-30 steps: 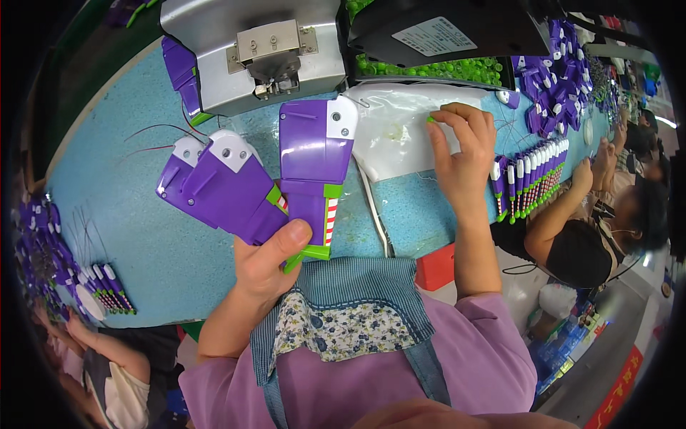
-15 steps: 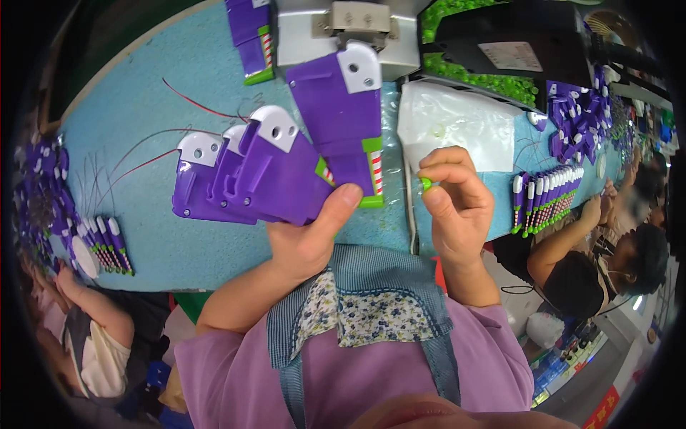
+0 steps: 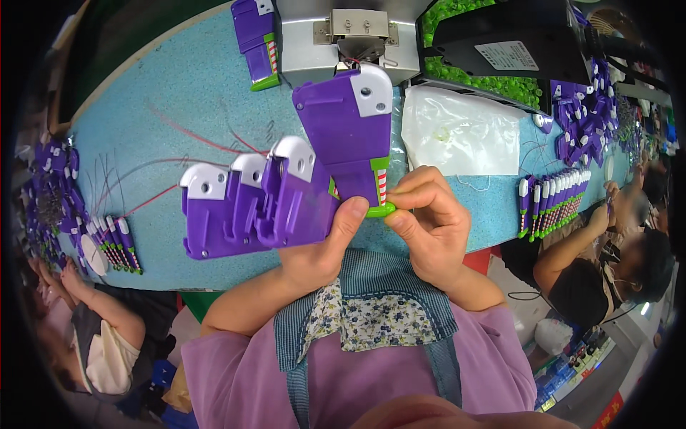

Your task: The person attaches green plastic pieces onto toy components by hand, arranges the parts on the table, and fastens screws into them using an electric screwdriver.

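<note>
Gripping fan of 4 purple toy wings [image 3: 286,193], left hand [image 3: 318,254] clenched round bases, above table [image 3: 143,121]. Right hand [image 3: 429,222] pinching green tip [image 3: 381,211] of 4th, upright wing. 1 more wing [image 3: 254,43] lies by grey press [image 3: 343,36]; 1 clear bag [image 3: 461,132] right.

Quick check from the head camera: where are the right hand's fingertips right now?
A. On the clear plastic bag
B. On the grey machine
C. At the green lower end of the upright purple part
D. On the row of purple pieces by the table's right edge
C: the right hand pinches the green tip at the bottom of the upright purple part, which the left hand steadies.
</note>
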Available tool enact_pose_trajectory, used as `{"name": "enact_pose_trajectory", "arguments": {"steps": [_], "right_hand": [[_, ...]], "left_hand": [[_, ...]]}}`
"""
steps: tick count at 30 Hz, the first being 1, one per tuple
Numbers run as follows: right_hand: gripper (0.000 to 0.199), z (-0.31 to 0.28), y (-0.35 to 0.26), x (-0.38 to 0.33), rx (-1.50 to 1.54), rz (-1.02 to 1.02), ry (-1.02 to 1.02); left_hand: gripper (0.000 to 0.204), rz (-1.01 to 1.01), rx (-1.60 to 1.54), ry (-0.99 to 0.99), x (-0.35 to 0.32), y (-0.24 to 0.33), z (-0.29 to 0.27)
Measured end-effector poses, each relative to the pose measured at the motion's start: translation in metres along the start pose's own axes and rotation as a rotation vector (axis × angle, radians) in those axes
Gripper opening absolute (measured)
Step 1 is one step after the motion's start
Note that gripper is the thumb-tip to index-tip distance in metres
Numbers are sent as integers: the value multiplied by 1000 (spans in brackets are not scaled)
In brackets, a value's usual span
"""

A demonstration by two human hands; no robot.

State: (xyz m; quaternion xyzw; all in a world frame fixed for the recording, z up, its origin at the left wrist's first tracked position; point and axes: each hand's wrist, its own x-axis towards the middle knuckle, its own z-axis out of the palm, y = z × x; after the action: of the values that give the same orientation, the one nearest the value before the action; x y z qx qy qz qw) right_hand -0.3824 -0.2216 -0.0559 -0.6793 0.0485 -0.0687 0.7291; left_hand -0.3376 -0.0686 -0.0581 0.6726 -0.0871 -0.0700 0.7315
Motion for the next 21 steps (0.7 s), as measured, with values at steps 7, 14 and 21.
{"name": "enact_pose_trajectory", "arguments": {"steps": [7, 14, 21], "right_hand": [[15, -1, -4, 16, 9, -76, -145], [14, -19, -14, 44, -411, -152, -348], [21, -153, -5, 95, -1167, 14, 310]], "left_hand": [[43, -286, -662, 30, -3, -4, -4], [47, -598, -709, -155, 14, -7, -38], [31, -413, -489, 137, 86, 23, -138]]}}
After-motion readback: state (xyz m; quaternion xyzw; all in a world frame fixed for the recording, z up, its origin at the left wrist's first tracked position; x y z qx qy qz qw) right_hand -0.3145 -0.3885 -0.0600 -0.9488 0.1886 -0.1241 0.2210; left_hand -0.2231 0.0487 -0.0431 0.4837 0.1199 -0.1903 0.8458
